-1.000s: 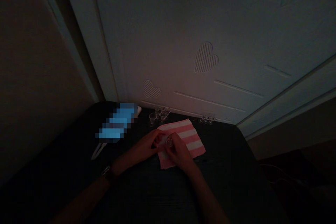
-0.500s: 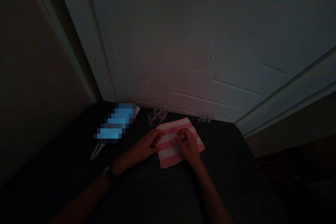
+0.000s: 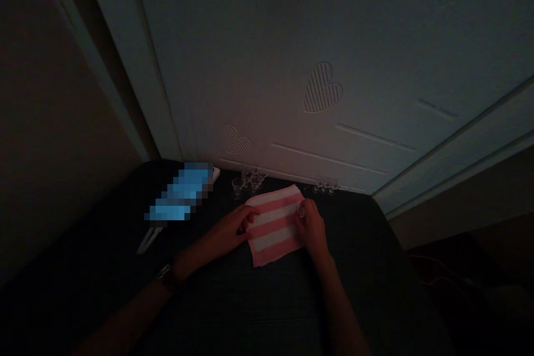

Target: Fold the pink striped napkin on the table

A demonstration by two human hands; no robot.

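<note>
A small pink-and-white striped cloth (image 3: pixel 273 228) lies spread on the dark table. My left hand (image 3: pixel 237 223) is at its left edge, fingers curled and closed on the border of the fabric; the exact grip is dim. Over the cloth's right side, my right hand (image 3: pixel 314 228) pinches a small clear glass (image 3: pixel 301 210), partly hidden by the fingers. Behind the cloth, several small clear stemmed glasses (image 3: pixel 238 186) stand grouped on the left. A second group of tiny clear glasses (image 3: pixel 325 187) is at the back right, near the wall.
A lit device with a blurred screen (image 3: pixel 181 192) rests at the left of the dark table (image 3: pixel 233 306), a pale loop (image 3: pixel 147 240) at its near end. A pale panel (image 3: pixel 267 94) with raised hearts rises behind. White cables (image 3: pixel 438 264) lie beyond the right edge.
My right hand has moved right across the cloth with the small glass, from its middle toward its right edge. My left hand stays at the left edge.
</note>
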